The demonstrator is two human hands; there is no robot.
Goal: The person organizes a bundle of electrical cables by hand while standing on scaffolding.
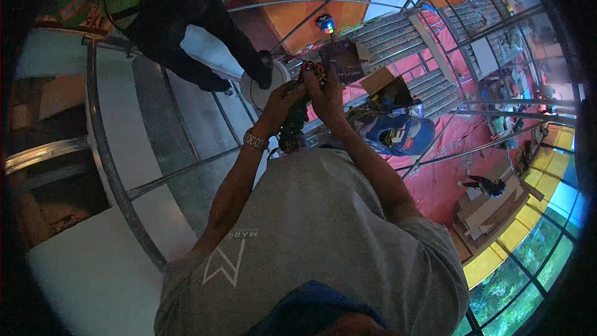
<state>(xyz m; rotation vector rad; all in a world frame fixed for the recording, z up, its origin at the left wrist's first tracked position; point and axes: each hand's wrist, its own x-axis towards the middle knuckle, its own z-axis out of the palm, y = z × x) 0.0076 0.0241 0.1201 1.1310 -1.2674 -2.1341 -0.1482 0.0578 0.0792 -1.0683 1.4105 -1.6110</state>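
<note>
In front of my chest, my left hand [280, 107] and my right hand [325, 96] are close together, fingers closed on a bundle of green and red cords [292, 126]. Whether the cords are wires or twine I cannot make out. Red and green strands show between my fingertips at the top, and the dark green length hangs down beside my left wrist toward my shirt. A watch circles my left wrist. Just beyond my right hand stands an open dark carton [349, 65].
At upper left a person [180, 18] in black trousers has a foot at a white bucket [283, 78]. Scaffold tubes [180, 171] cross around me. Right of my hands are metal planks [385, 40], an open box [392, 90] and a blue bag [401, 134]. A pink-covered floor [444, 174] lies far below.
</note>
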